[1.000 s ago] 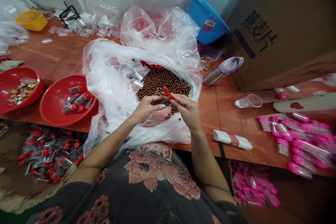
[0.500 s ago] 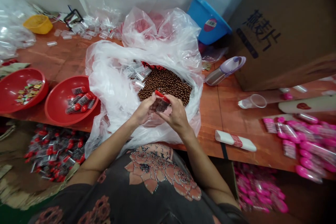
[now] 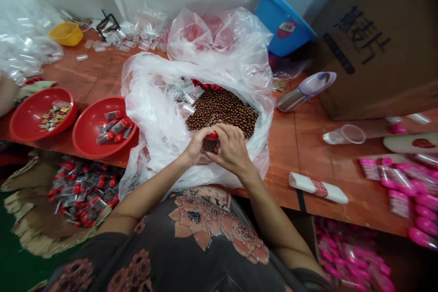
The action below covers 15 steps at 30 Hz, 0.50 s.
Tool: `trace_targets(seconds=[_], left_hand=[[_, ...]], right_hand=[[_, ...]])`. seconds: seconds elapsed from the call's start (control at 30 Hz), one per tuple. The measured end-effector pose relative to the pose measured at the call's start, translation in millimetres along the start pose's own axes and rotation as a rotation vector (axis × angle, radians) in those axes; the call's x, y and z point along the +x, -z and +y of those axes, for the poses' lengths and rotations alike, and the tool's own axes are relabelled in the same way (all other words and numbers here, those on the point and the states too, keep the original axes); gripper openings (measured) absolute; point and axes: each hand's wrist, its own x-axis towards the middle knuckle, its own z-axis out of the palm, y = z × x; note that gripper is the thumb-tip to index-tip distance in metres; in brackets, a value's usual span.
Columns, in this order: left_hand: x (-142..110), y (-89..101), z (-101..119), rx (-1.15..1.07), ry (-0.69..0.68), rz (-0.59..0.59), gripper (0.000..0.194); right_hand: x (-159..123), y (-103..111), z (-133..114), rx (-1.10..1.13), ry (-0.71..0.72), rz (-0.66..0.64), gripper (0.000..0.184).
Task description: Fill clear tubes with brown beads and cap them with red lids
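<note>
Between my two hands is a small clear plastic jar (image 3: 209, 145) with dark brown balls inside and a red cap (image 3: 212, 135) at its top. My left hand (image 3: 195, 147) closes round its left side. My right hand (image 3: 232, 148) wraps the other side, fingers over the cap. Both hands are above the near edge of an open white plastic bag (image 3: 143, 114). Inside that bag lie many shiny brown balls (image 3: 226, 108), several empty clear jars (image 3: 188, 96) and red caps (image 3: 216, 86).
Left of the bag, a red bowl (image 3: 84, 139) holds filled jars; another red bowl (image 3: 20, 125) holds small wrapped pieces. A carton of filled jars (image 3: 85, 191) stands below. On the right are a bottle (image 3: 294, 96), a cup (image 3: 352, 134), a white packet (image 3: 318, 187) and pink-capped containers (image 3: 400, 178).
The red cap was tilted at the jar's mouth and now sits level on top, with my right fingers over it. The whole view has shifted, so things appear further right.
</note>
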Motion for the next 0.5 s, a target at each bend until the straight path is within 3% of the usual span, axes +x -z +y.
trace_targets(seconds=[0.17,0.3,0.4,0.5], left_hand=[[-4.5,1.6,-5.1,-0.048,-0.082,0.019,0.037],[-15.1,5.2,0.1,-0.012,-0.183,0.092,0.043],[-34.9,26.0,31.2,0.142,-0.398,0.218,0.042],[-67.0,75.0,86.0,0.378,-0.72,0.498,0.028]], right_hand=[[10.5,-4.9,2.2,-0.075,0.128,-0.044,0.062],[21.5,-9.5,-6.8,-0.078,0.217,-0.03,0.063],[35.6,-12.5,-11.6,-0.04,0.271,-0.07,0.083],[58.9,-22.2,7.2,0.003,0.242,-0.1,0.086]])
